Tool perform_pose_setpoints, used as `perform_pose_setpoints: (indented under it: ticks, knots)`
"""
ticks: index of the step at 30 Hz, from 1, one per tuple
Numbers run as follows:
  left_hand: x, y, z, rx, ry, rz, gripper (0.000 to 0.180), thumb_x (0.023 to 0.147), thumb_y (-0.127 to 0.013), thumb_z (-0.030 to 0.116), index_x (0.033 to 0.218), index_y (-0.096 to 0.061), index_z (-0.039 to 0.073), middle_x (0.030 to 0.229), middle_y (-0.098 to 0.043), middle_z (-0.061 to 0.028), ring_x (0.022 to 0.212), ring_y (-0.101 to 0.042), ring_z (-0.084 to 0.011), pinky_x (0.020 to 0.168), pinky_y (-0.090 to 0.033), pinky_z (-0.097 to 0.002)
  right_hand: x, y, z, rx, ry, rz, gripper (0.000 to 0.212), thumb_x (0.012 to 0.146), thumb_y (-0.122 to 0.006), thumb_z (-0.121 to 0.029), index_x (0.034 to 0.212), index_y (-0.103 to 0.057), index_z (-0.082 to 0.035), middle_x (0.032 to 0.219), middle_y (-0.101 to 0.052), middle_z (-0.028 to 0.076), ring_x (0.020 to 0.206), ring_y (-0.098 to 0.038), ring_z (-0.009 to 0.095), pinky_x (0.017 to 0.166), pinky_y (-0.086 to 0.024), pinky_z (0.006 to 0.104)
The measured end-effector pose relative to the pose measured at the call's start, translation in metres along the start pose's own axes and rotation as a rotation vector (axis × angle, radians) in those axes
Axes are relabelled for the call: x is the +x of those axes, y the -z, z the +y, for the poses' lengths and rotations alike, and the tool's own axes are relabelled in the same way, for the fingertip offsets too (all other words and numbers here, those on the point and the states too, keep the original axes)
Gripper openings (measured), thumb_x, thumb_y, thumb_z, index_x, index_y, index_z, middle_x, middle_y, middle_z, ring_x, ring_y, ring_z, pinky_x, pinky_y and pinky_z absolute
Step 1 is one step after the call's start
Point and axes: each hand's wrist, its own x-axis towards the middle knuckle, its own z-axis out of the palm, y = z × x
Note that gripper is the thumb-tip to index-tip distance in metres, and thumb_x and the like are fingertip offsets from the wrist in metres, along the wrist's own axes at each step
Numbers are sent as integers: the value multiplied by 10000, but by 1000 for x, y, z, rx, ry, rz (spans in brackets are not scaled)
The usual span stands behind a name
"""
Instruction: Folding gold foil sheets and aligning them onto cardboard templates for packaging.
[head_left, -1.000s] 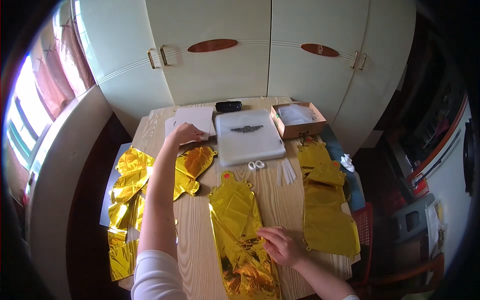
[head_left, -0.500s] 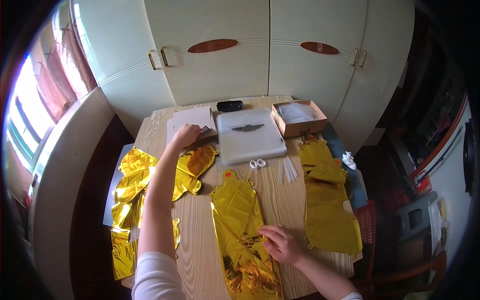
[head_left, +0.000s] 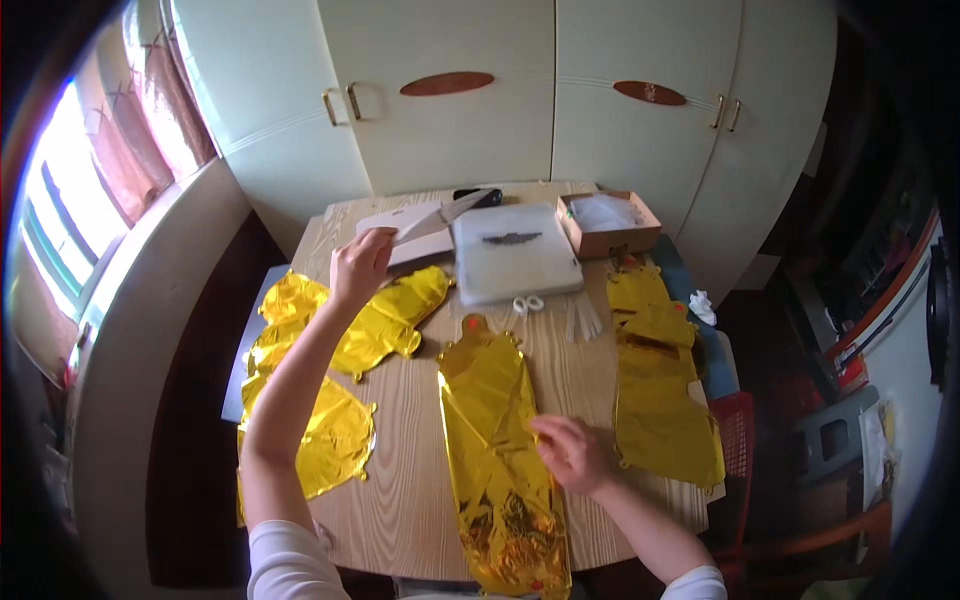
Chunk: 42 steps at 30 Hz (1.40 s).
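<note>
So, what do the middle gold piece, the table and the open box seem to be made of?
Gold piece: thin metallic foil or coated plastic film, glossy, with creases and mirror-like glints.
Table: wood or a wood-look laminate, pale, with grain lines on its top.
Box: probably cardboard, brownish and fairly matt, with thin, flat walls.

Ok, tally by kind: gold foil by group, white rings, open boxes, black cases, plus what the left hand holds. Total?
Gold foil groups (left, centre, right; overlapping pieces not counted singly): 3
White rings: 2
Open box: 1
Black case: 1
Thin pale piece in the left hand: 1
Total: 8
</note>
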Motion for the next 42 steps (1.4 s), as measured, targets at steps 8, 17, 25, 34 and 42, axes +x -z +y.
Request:
perform_pose_setpoints:
  ticks: [8, 17, 25, 34, 42]
  knots:
    - [-119, 94, 105, -471, -531, -413, 254, 890, -573, 175, 999, -660, -38, 1122, -670, -173, 1000, -684, -286, 806, -599, -367, 11, 17, 5, 1239, -652, 201, 583, 1002, -448, -429, 1462, -295, -105, 1319, -526, 132, 1134, -555, 210, 931, -468, 348]
    - [-188, 95, 117, -299, -490, -512, 119, 783, -693, 39, 849, -594, 43, 1163, -664, -106, 1126, -627, -274, 975, -512, -425, 4, 14, 1, 800, -540, -15, 779, 861, -621, 41, 1505, -198, -78, 1211, -511, 99, 1012, -564, 152, 907, -469, 277]
    - [-204, 98, 124, -301, -298, -771, 208, 758, -648, 51, 964, -616, 58, 1238, -632, -80, 1240, -546, -291, 1088, -381, -505, -9, 3, 2, -194, -120, 0, 391, 831, -676, -114, 1207, -592, -47, 990, -587, 126, 832, -618, 242, 764, -527, 336]
    - [-175, 65, 167, -197, -107, -801, 432, 899, -598, 321, 1304, -559, 177, 1428, -475, -101, 1365, -380, -355, 1113, -274, -578, -9, 7, -11, -241, -207, -65, 393, 861, -662, -200, 1227, -594, -73, 1189, -532, 134, 1108, -545, 306, 940, -473, 415]
    - [-183, 47, 167, -232, -113, -880, 464, 913, -563, 390, 1365, -536, 293, 1477, -435, -72, 1404, -321, -369, 1123, -180, -633, -3, -1, -5, -327, 17, -205, 431, 857, -680, -292, 1276, -630, -204, 1417, -490, 98, 1340, -412, 311, 1088, -347, 434]
